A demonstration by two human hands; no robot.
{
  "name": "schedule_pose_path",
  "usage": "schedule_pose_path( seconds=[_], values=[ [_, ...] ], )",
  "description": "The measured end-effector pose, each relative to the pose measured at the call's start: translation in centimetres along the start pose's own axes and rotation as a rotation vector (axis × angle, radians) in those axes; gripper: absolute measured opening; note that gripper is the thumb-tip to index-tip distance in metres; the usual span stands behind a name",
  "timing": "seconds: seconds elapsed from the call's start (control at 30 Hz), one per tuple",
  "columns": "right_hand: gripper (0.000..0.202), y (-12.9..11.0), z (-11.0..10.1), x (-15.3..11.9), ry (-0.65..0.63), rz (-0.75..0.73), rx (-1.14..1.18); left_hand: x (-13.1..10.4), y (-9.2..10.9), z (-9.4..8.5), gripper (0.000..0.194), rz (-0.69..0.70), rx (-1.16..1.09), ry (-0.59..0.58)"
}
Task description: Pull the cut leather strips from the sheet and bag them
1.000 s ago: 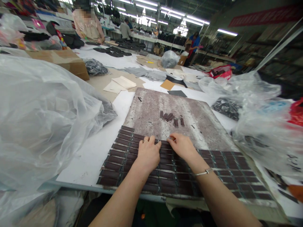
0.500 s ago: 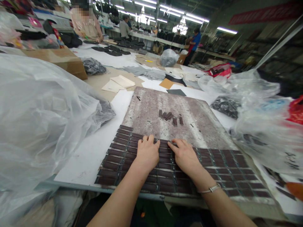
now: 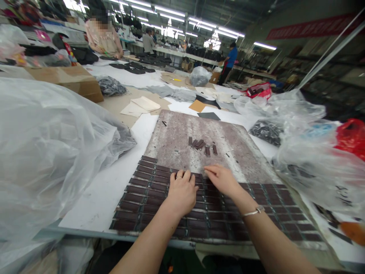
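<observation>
Rows of short dark brown strips [image 3: 159, 187] lie side by side on a worn, brownish board [image 3: 173, 131]. My left hand [image 3: 184, 192] rests on the top row near the middle, its fingers bent and somewhat apart, fingertips on the strips. Just right of it, my right hand [image 3: 224, 179] is at the upper edge of the rows, thumb and forefinger drawn together. Whatever may be between those fingertips is too small to make out. Farther up the board sits a small group of loose brown strips [image 3: 200, 144].
A big clear plastic bag [image 3: 57, 152] bulges at the left, and more plastic bags [image 3: 319, 163] crowd the right side. Behind the board are cream sheets [image 3: 141, 105], an orange piece [image 3: 197, 106] and a cardboard box [image 3: 68, 82]. A co-worker [image 3: 104, 38] stands across the table.
My right hand has lifted from the top row and moved slightly up, its fingers now drawn together. My left hand stays on the strips, its fingers a little more bent. The view has shifted slightly.
</observation>
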State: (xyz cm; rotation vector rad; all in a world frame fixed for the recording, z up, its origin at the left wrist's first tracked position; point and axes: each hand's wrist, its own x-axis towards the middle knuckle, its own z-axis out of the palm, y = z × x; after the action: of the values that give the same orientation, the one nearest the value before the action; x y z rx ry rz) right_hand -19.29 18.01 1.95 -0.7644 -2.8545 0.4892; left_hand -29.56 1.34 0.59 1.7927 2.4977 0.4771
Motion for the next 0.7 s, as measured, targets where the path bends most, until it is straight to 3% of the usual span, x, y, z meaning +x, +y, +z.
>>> schedule_pose_path(
  seconds=[0.1, 0.27, 0.4, 0.57, 0.7],
  values=[
    [0.033, 2.1, -0.2, 3.0, 0.161, 0.227, -0.041, 0.2, 0.2, 0.1, 0.039, -0.001, -0.003, -0.004],
    [0.041, 3.4, 0.9, 7.6, 0.082, 0.402, -0.198, 0.2, 0.2, 0.3, 0.043, -0.003, -0.014, -0.016],
    [0.039, 3.4, 1.4, 9.4, 0.065, 0.541, -0.192, 0.1, 0.3, 0.3, 0.043, 0.000, -0.018, -0.005],
    [0.022, 3.5, 0.5, 8.8, 0.096, 0.460, 0.002, 0.0, 0.2, 0.5, 0.044, -0.009, -0.014, 0.001],
    [0.029, 3.7, -1.1, 5.0, 0.124, 0.347, 0.181, -0.1, 0.1, 0.9, 0.044, 0.058, -0.027, -0.021]
  ],
)
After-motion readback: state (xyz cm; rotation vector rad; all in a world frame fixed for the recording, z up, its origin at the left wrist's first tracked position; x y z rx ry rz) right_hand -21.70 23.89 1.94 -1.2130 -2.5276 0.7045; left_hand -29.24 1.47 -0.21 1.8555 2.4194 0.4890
